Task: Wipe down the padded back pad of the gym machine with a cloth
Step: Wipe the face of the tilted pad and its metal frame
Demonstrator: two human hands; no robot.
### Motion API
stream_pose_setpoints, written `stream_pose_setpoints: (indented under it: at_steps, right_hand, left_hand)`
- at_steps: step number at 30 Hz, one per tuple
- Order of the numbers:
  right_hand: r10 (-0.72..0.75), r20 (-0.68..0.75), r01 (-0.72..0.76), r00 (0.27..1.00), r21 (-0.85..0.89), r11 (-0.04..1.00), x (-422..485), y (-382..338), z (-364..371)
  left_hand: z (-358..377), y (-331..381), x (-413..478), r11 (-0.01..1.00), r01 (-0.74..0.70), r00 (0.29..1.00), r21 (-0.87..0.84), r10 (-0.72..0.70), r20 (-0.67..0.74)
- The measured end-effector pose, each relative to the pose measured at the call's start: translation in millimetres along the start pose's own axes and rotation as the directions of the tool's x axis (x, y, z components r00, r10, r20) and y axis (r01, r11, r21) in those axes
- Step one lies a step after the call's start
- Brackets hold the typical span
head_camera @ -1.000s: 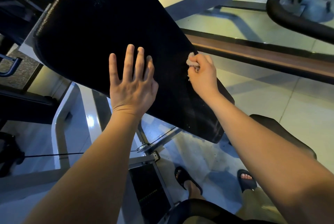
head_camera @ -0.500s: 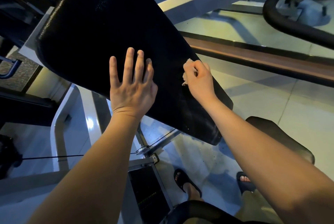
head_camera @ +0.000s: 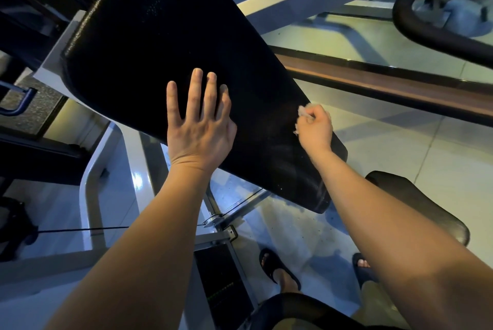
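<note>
Pale gym tiles are showing under the firm back pad point(head_camera: 165, 44), left hand point(head_camera: 198, 127) pressing spread flat, right hand point(head_camera: 314, 128) bunching the soft, light cloth point(head_camera: 302, 111) against its edge.

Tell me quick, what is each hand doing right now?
Left hand: open, fingers spread, flat on the black padded back pad.
Right hand: closed in a fist around a small pale crumpled cloth, against the pad.

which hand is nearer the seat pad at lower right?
Right. The right hand, fisted on the cloth, works the back pad's right edge above the seat pad. The left hand lies flat mid-pad, farther left.
</note>
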State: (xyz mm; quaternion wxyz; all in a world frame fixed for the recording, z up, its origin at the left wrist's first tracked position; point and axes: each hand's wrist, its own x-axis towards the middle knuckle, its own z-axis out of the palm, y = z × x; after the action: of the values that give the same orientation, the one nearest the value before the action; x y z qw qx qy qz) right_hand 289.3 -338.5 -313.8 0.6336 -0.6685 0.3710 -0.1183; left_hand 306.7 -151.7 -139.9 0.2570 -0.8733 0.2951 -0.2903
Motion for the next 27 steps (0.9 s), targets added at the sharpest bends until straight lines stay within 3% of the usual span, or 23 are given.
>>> stream_pose_setpoints:
  at_steps: [3,5,6,9,12,14,16,17,20,22,24,25,27]
  right_hand:
    - [0.203,-0.075,-0.201,0.976,0.039,0.979,2,3,-5]
    - [0.207,-0.074,-0.200,0.975,0.095,0.975,-4,-10,-1]
    - [0.151,-0.067,-0.142,0.986,0.122,0.982,-12,-21,2]
    - [-0.215,0.041,0.211,0.976,0.085,0.974,-41,-47,13]
    - [-0.315,0.088,0.316,0.945,0.009,0.949,-43,-29,13]
    - [-0.143,-0.008,0.142,0.990,-0.032,0.989,-26,-5,5]
    - [0.080,-0.078,-0.083,0.994,-0.045,0.996,-15,9,-3]
    - [0.122,-0.088,-0.127,0.989,-0.047,0.991,-15,9,-3]
    - [-0.096,-0.043,0.095,0.994,-0.023,0.995,-42,-19,8]
    - [-0.321,0.095,0.322,0.942,0.013,0.947,-70,-30,15]
    - [-0.441,0.146,0.450,0.886,-0.032,0.893,-77,-21,15]
    - [-0.431,0.110,0.441,0.895,-0.083,0.894,-68,-10,12]
    - [-0.271,-0.008,0.266,0.963,-0.158,0.951,-42,7,5]
  left_hand:
    - [1,1,1,1.000,-0.007,1.000,0.002,0.007,-0.012]
    - [1,1,0,1.000,-0.009,1.000,0.001,0.009,-0.020]
    - [1,1,0,1.000,-0.010,1.000,0.003,0.010,-0.023]
    - [1,1,0,1.000,-0.011,0.999,0.008,0.011,-0.031]
    - [1,0,0,1.000,-0.014,0.999,-0.002,0.014,-0.030]
    - [1,1,1,1.000,-0.005,0.999,0.001,0.005,-0.033]
    - [2,1,1,1.000,-0.006,0.999,0.007,0.007,-0.045]
    - [3,1,1,1.000,-0.011,0.998,0.006,0.011,-0.054]
    - [3,0,1,1.000,-0.013,0.997,0.008,0.014,-0.073]
    - [3,0,0,1.000,-0.016,0.997,0.003,0.017,-0.076]
    - [3,0,1,1.000,-0.018,0.997,-0.003,0.017,-0.073]
    - [3,1,1,1.000,-0.016,0.997,-0.006,0.016,-0.069]
    - [2,1,0,1.000,-0.015,0.998,-0.009,0.014,-0.067]
